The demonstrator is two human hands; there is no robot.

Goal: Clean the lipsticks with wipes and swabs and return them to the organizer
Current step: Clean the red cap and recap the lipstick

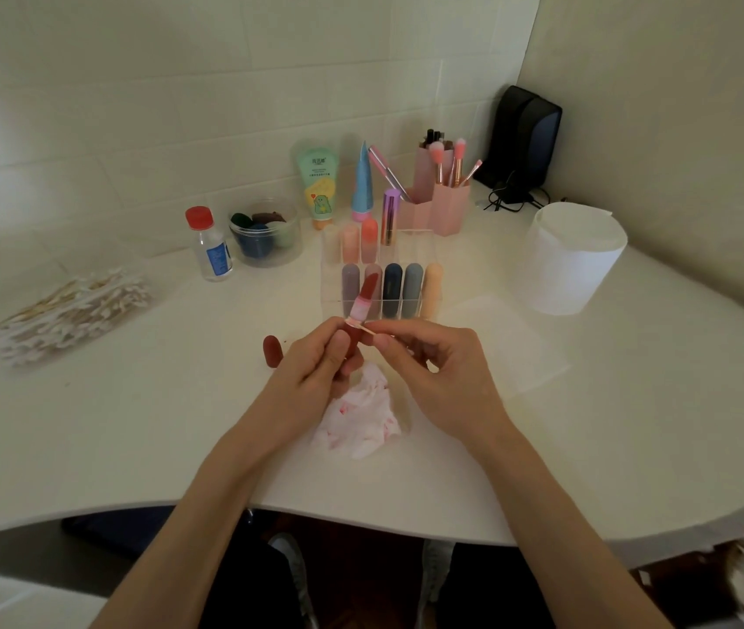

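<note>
My left hand (pixel 315 363) grips the uncapped lipstick (pixel 364 292) by its base, bullet up, exposing the collar. My right hand (pixel 436 363) pinches a swab (pixel 369 329) against that collar, just near of the organizer (pixel 420 247). Cap (pixel 271 351) lies left, stained wipe (pixel 361 415) beneath. My fingers hide the base; the swab tip is indistinct.

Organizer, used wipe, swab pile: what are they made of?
Organizer: likely clear hard plastic, glossy; the lipsticks show through its walls.
Wipe: soft thin tissue or nonwoven, matte; it lies crumpled with pink-red stains.
Swabs: pale tan sticks, wood or bamboo by colour, with white fluffy tips, probably cotton.
</note>
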